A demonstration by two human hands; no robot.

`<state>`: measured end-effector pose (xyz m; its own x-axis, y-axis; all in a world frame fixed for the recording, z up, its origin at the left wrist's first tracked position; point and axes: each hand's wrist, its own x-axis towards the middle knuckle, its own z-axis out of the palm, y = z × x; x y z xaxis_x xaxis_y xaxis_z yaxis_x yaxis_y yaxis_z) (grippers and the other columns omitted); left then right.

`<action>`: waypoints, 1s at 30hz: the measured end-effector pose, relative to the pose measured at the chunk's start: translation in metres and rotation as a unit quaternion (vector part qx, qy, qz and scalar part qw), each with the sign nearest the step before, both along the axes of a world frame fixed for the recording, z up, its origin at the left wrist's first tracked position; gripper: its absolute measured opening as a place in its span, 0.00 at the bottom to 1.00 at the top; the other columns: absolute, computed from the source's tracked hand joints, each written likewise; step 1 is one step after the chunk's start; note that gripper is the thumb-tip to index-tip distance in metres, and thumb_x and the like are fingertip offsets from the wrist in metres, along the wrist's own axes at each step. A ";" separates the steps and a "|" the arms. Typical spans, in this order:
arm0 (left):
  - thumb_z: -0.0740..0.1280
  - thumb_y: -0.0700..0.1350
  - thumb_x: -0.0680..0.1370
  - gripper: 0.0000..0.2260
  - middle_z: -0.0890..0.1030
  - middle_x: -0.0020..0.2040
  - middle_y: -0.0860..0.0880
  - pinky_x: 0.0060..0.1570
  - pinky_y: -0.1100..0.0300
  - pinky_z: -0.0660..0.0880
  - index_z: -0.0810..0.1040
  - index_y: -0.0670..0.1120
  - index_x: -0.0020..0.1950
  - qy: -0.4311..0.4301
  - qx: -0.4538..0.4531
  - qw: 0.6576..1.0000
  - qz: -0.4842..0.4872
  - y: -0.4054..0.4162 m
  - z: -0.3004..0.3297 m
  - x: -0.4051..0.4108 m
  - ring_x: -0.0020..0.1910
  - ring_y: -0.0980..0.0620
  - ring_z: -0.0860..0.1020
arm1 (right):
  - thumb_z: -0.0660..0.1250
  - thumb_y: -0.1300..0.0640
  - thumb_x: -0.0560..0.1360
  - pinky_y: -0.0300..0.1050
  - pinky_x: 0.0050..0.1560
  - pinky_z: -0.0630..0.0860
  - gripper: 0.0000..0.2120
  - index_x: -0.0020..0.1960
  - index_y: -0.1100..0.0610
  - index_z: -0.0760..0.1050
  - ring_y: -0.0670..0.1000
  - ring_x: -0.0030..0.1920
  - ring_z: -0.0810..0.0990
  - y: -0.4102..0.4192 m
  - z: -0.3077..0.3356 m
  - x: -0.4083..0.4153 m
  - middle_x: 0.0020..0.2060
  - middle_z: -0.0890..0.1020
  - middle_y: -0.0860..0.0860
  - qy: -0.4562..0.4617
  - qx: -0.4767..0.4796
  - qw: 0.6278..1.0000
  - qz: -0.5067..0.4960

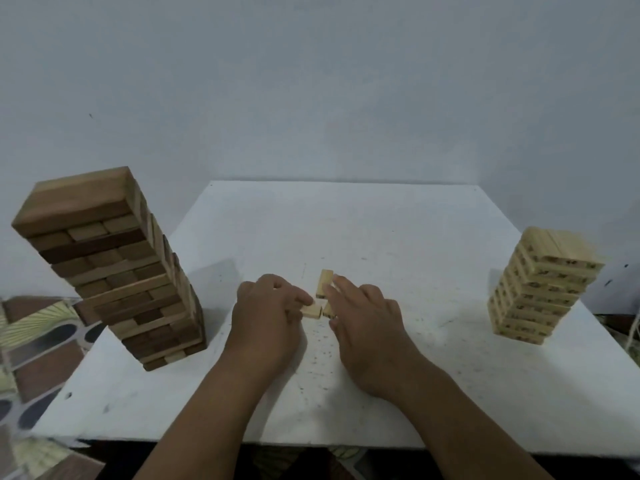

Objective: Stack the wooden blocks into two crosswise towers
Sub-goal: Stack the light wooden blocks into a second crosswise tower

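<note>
The white bench (415, 237), matte and speckled with small dark marks, carries everything. On its left edge stands the dark tower (114, 261), the biggest thing on it: chunky brown blocks in mixed tones, laid crosswise layer on layer, tall and leaning a little in this wide view. On the right stands the pale tower (540, 289), shorter and made of slim light-wood blocks with dark printing on their sides, also crossed layer by layer. Both look nearly built, so the task seems close to done; what is left is the few loose pale blocks in the middle.

The left hand (266, 317) pinches a short pale block (312, 310) lying on the bench, fingers curled on it. The right hand (367, 320) lies with relaxed fingers touching an upright-pointing pale block (325, 282) and partly covering a third block (327, 310); whether it grasps either I cannot tell.
</note>
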<state>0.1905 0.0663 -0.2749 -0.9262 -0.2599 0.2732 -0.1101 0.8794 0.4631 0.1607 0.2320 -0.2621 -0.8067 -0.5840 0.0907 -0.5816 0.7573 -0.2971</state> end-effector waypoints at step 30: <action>0.78 0.44 0.68 0.17 0.79 0.46 0.72 0.61 0.45 0.67 0.80 0.69 0.39 -0.008 0.067 0.983 -0.170 0.048 0.006 0.014 0.55 0.66 0.74 | 0.74 0.56 0.71 0.23 0.51 0.66 0.05 0.46 0.48 0.85 0.37 0.50 0.77 0.090 0.005 0.011 0.48 0.80 0.37 -0.057 -0.142 0.988 0.023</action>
<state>0.2050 0.1147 -0.2693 -0.9697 0.0338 0.2419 0.1720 0.7979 0.5777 0.1721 0.3218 -0.2567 -0.7938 -0.5849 0.1666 -0.5649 0.6075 -0.5585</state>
